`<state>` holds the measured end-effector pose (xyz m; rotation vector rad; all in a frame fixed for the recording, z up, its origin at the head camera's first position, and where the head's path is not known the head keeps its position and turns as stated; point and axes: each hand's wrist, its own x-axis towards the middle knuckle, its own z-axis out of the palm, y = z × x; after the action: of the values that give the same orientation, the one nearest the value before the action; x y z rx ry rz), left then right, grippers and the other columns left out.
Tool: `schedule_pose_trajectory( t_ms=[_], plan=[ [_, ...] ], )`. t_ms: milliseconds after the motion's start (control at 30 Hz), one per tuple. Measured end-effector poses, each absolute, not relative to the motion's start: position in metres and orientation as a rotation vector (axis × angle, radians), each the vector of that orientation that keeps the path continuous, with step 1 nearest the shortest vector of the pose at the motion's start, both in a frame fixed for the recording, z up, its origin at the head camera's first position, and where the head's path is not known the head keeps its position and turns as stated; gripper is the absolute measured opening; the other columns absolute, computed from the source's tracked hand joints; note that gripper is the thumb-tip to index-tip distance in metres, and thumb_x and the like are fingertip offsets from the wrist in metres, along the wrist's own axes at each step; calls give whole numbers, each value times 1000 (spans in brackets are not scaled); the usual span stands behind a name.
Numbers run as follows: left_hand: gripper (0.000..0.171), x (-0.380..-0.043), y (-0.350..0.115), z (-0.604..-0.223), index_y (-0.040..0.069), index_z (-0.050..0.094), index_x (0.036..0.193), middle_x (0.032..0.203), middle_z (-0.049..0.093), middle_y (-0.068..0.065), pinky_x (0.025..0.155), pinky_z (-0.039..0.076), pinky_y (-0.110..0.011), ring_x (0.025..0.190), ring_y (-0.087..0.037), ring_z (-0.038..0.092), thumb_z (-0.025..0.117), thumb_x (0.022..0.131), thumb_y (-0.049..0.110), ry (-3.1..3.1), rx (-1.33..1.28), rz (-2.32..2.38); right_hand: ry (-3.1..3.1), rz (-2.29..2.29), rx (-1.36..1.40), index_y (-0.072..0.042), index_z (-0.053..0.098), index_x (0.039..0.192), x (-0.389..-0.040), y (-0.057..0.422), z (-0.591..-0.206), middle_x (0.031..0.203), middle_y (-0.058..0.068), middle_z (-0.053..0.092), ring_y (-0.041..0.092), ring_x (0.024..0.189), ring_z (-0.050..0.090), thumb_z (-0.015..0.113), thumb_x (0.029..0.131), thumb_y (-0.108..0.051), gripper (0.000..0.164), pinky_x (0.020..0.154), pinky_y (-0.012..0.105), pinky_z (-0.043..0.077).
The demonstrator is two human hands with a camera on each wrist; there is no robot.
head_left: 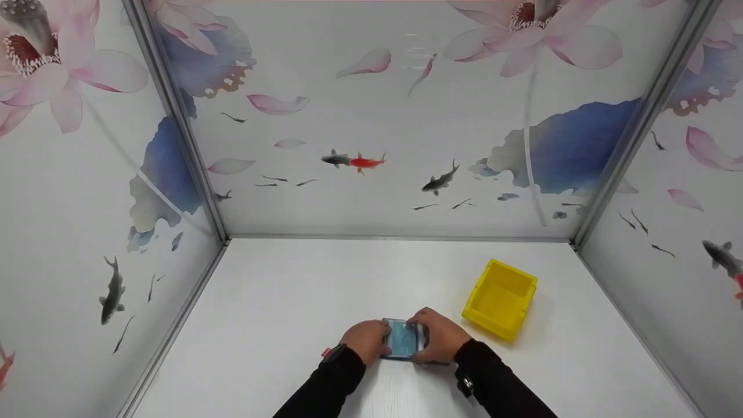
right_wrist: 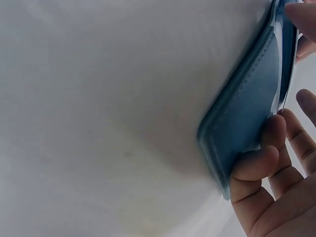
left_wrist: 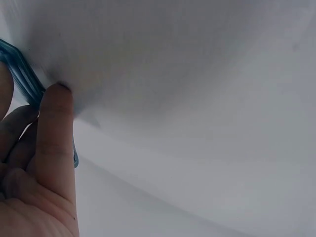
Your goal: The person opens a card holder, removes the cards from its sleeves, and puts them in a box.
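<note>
A blue card wallet (head_left: 401, 338) with stitched edges is spread open on the white table, a light blue face upward. At its left edge my left hand (head_left: 367, 341) grips it between thumb and fingers; the left wrist view shows only a corner of the wallet (left_wrist: 23, 74) beyond the hand (left_wrist: 52, 148). My right hand (head_left: 439, 335) holds the other side, thumb near the lower edge and fingers at the upper. In the right wrist view, fingertips (right_wrist: 256, 163) pinch a thin clear sleeve (right_wrist: 278, 74) by the stitched cover (right_wrist: 242, 108). The hands hide parts of both edges.
An empty-looking yellow bin (head_left: 500, 299) stands on the table to the right, just beyond my right hand. White panels printed with flowers and fish enclose the table (head_left: 278, 302) at the left, back and right.
</note>
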<state>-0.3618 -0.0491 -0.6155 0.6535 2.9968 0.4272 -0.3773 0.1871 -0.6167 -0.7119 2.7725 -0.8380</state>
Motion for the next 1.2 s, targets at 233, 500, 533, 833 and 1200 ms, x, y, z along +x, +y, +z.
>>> schedule_pose_trajectory(
  t_ms=[233,500,533,833,1200],
  plan=[
    [44,-362,-46,-614,11,83,133,144,80,-7,113,61,-39,134,-26,76,96,92,23,3001,635,418,2751,-863,-664,-11,81,132,-375,196,-617,136,3,63,15,108,62,102,79,-28,60,95,31,57],
    [46,-360,-44,-612,14,83,138,143,80,-7,113,61,-37,133,-25,76,94,94,21,3018,720,301,2768,-834,-624,-12,82,129,-365,199,-608,137,4,60,18,117,62,101,81,-33,56,110,47,58],
    [45,-360,-44,-611,14,83,137,142,80,-7,112,62,-36,132,-25,76,94,94,21,3023,731,292,2769,-834,-622,-13,82,129,-365,200,-607,138,4,60,19,118,62,101,81,-34,55,110,48,58],
    [42,-354,-45,-606,14,84,134,139,80,-8,108,63,-36,128,-26,77,94,94,21,3052,779,283,2815,-833,-581,-16,84,129,-361,206,-601,141,1,59,18,120,63,99,83,-35,52,112,47,58],
    [40,-350,-46,-600,12,85,131,134,81,-8,103,64,-34,124,-25,78,96,93,19,3069,819,266,2814,-899,-489,-17,83,131,-356,216,-594,146,1,57,19,123,61,98,86,-34,51,113,45,58]
  ],
)
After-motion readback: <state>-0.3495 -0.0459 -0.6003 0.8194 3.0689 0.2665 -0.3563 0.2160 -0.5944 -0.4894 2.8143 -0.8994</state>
